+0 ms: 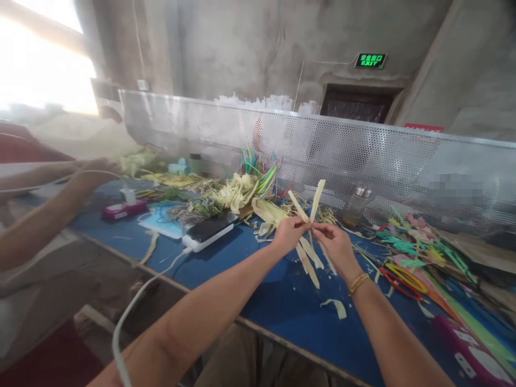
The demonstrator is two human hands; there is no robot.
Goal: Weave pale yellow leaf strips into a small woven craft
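Observation:
Over the blue table [282,317], my left hand [291,234] and my right hand [331,239] meet at the fingertips. Both pinch the crossing point of several pale corn husk strips [317,200]. Two strip ends stick up above my fingers, and longer ones [308,264] hang below toward the tabletop. My right wrist wears a gold bracelet [358,284]. A loose curl of husk [337,309] lies on the table below my right hand. Just behind my left hand rests a wider piece of husk [271,214]. The exact knot between my fingers is hidden.
A phone on a white power bank [209,231] lies left, its white cable crossing my left arm. Red-handled scissors [399,285], coloured strips and a purple power strip [470,346] lie right. A glass bottle [357,206] stands near the perforated screen [395,161]. A co-worker's arms [52,212] reach in at left.

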